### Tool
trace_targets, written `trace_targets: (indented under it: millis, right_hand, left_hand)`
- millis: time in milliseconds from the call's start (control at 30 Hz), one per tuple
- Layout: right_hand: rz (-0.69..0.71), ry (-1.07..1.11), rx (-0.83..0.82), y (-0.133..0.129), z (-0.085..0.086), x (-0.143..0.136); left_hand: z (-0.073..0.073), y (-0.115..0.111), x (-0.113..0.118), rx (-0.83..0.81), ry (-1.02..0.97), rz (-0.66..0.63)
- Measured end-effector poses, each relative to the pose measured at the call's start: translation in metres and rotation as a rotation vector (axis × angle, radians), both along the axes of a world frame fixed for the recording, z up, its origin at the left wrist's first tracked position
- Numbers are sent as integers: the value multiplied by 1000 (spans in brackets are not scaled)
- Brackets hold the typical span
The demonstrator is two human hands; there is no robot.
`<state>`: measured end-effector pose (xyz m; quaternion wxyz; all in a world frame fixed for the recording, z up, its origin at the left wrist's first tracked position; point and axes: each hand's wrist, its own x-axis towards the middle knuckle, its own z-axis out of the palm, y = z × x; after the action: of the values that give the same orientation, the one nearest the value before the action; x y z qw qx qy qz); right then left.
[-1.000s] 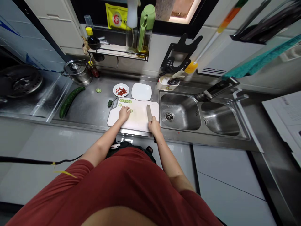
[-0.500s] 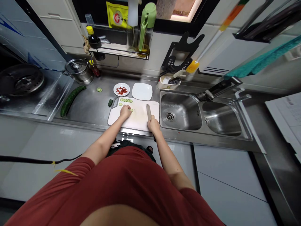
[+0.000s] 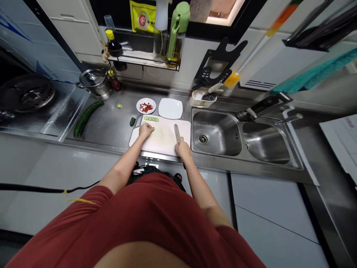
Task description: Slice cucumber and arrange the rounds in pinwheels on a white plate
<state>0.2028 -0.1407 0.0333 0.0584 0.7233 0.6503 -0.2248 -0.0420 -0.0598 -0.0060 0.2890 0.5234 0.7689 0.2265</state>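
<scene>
Fingers pinched, my left hand (image 3: 145,130) is over the upper left of the white cutting board (image 3: 163,143). A small cucumber slice (image 3: 153,128) shows at its fingertips. Just above lies a row of cucumber slices (image 3: 151,119) along the board's far edge. My right hand (image 3: 183,147) is closed around the handle of a kitchen knife (image 3: 177,133), whose blade points away from me over the right part of the board. A dark green cucumber end (image 3: 132,121) sits beside the board's handle slot.
Behind the board stand a plate of chopped red pieces (image 3: 146,112) and a white square plate (image 3: 170,108). A whole cucumber (image 3: 87,117), a few slices (image 3: 119,106) and a steel pot (image 3: 95,82) are to the left. The double sink (image 3: 216,147) borders the board's right side.
My left hand has moved left and slightly away from me across the board, with the slice at its fingertips. My right hand and the knife stay nearly in place. The view has shifted slightly.
</scene>
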Motion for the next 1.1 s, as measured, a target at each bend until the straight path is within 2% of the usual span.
trace_targets:
  millis: [200, 433, 867, 1100]
  right_hand:
    - [11, 0, 10, 1, 0, 0]
    - [14, 2, 13, 1, -1, 1]
    - [23, -14, 12, 0, 1, 1]
    - [14, -30, -4, 0, 2, 0]
  left_hand:
    - [-5, 9, -24, 63, 4, 116]
    - [-6, 12, -39, 61, 32, 175]
    - [-8, 12, -44, 93, 143, 163]
    - [-3, 9, -41, 77, 166, 126]
